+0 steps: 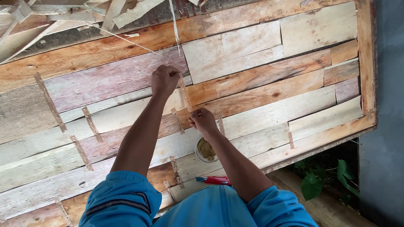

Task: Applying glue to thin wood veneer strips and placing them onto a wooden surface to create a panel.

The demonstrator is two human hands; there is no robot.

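Note:
My left hand [164,80] is closed on the upper end of a thin brown paper strip [184,94] that lies across a seam of the wood veneer sheet [252,75]. My right hand [202,120] pinches or presses the strip's lower end against the sheet. Both arms reach out from blue sleeves at the bottom of the view. Just below my right hand, partly hidden by my forearm, sits a small white bowl [203,151] of yellowish paste. A red-handled tool with a blue tip [214,180] lies near my body.
Several more brown strips, such as one strip [50,102] at far left and another strip [91,123], are stuck across seams. Loose veneer scraps [63,17] pile up at top left. The sheet's edge [320,145] runs bottom right, with green leaves [313,180] and a grey wall [387,105] beyond.

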